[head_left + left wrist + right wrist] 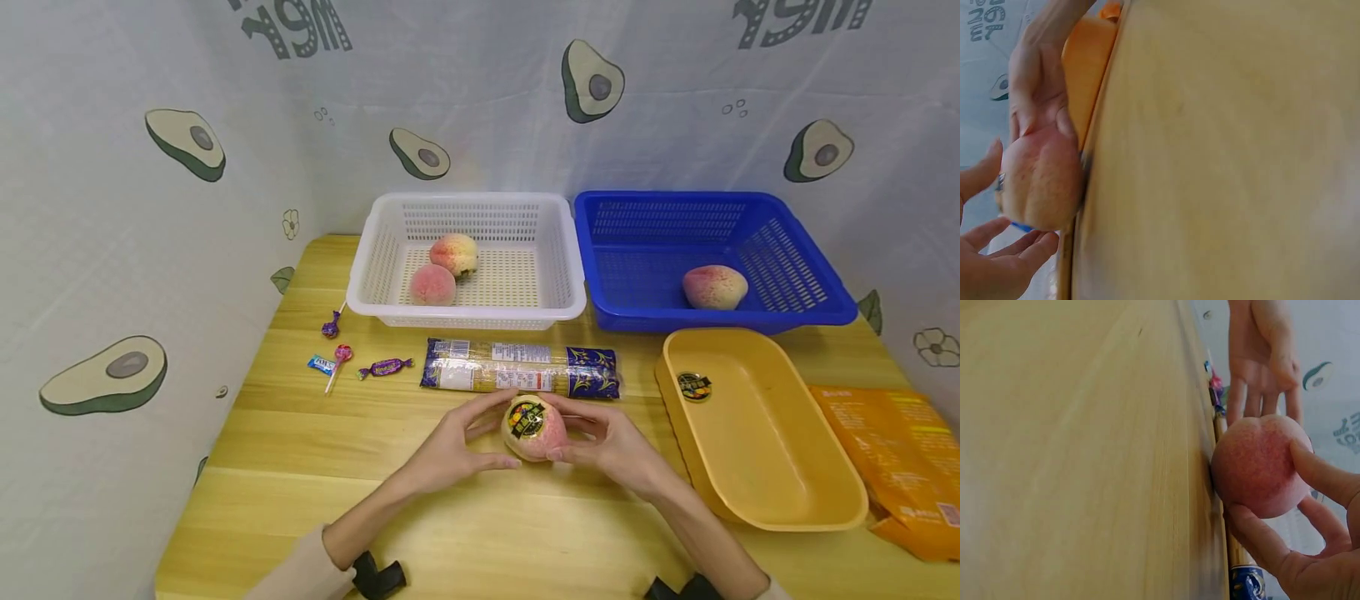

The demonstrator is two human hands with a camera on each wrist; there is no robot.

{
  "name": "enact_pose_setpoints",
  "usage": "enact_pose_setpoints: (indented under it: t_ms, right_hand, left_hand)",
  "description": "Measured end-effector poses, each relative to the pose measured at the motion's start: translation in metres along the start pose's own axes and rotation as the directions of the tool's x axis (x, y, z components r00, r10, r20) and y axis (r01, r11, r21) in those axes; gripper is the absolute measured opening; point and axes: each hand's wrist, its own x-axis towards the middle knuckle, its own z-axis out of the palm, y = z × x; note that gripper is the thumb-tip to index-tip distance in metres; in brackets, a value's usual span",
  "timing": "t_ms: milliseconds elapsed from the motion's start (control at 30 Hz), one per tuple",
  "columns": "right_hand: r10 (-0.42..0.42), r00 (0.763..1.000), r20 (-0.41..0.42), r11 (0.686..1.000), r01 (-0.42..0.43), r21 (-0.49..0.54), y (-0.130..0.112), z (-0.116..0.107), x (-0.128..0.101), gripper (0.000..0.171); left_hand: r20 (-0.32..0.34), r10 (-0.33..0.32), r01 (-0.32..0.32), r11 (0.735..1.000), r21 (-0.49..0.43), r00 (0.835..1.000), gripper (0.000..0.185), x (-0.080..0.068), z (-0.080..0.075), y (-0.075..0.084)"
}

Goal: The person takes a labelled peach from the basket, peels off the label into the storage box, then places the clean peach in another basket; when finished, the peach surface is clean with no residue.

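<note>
Head view: a person's 2 hands meet at the middle of a wooden table (pixel 300 467) around a pink peach (pixel 533 429) bearing a dark round sticker on top. The right hand (pixel 615 446) curls its fingers and thumb round the fruit's right side; the left hand (pixel 450 446) lies just beside it on the other side, fingers relaxed and reaching toward the peach. Just behind the fruit lies a long packet of spaghetti (pixel 520 367). Further back stand a white basket (pixel 465 312) with 2 peaches inside and a blue basket (pixel 817 312) with 1 peach. A yellow tray (pixel 825 508) (a sticker lies on its floor) sits to the right, with an orange bag (pixel 896 458) beyond it. Sweets and a lollipop (pixel 339 358) lie at the left.

Left wrist view: the peach (pixel 1038 184) rests on the table (pixel 1222 150), the right hand (pixel 1038 106) wrapped over its far side. The fingertips of the left hand (pixel 994 262) lie open beside the fruit; whether they touch it cannot be told.

Right wrist view: the right hand (pixel 1310 550) clasps the peach (pixel 1260 465) between thumb and fingers, the fruit resting on the table (pixel 1079 450). The left hand (pixel 1263 356) hangs open behind it, fingertips at the peach's far edge.
</note>
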Motion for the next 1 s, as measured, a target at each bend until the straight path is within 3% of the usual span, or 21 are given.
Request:
enact_pose_setpoints:
  t_ms: [233,533,833,1000]
  right_hand:
    - [-0.004,1.0,-0.023,1.0,0.004,0.003,0.0,0.004,-0.002,0.073]
    - [-0.058,0.998,0.028,0.994,0.06,-0.087,-0.003,-0.002,-0.008,0.067]
    - [-0.07,0.996,-0.062,0.995,0.064,-0.08,0.001,0.006,-0.005,0.064]
    - [-0.074,0.991,-0.111,0.996,0.068,-0.053,0.002,0.009,-0.006,0.064]
  left_hand:
    - [0.0,-0.025,0.025,0.998,-0.06,1.0,0.07,0.013,0.004,-0.011]
    - [0.054,0.004,0.002,0.994,-0.105,0.999,0.062,0.021,0.001,-0.008]
    - [0.061,-0.018,0.024,0.995,-0.101,0.998,0.067,0.026,0.002,-0.005]
    - [0.054,-0.027,0.029,0.999,-0.037,0.998,0.065,0.027,0.005,0.0]
